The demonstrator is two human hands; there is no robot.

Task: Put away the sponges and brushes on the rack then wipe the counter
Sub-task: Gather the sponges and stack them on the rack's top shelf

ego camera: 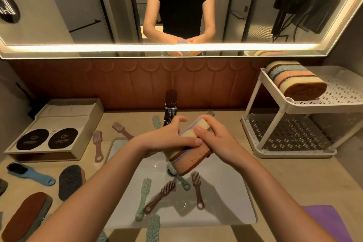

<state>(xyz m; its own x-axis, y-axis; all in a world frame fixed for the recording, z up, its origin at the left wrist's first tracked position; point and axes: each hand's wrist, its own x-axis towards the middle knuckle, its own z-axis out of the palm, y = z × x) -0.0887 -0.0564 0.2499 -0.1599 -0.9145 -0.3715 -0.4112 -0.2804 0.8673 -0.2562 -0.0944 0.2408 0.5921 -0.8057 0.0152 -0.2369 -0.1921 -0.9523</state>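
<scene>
Sponges (pixel 193 160) in a stack are over the sink (pixel 225 198). The left hand (pixel 167 139) and the right hand (pixel 218 139) both grip them. More sponges (pixel 296 82) lie on the rack (pixel 290 107), up top.

A bathroom — lit mirror (pixel 78 6), sink (pixel 225 192), faucet (pixel 170 102).

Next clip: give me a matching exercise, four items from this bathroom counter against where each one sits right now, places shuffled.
Items: 1 blue brush; 2 purple cloth; 3 blue-layered sponges; 4 other sponges.
Places: A top shelf of rack; B gripped by left hand and right hand; C counter, left of sink; D counter, front right.
Pairs: 1-C; 2-D; 3-A; 4-B.
</scene>
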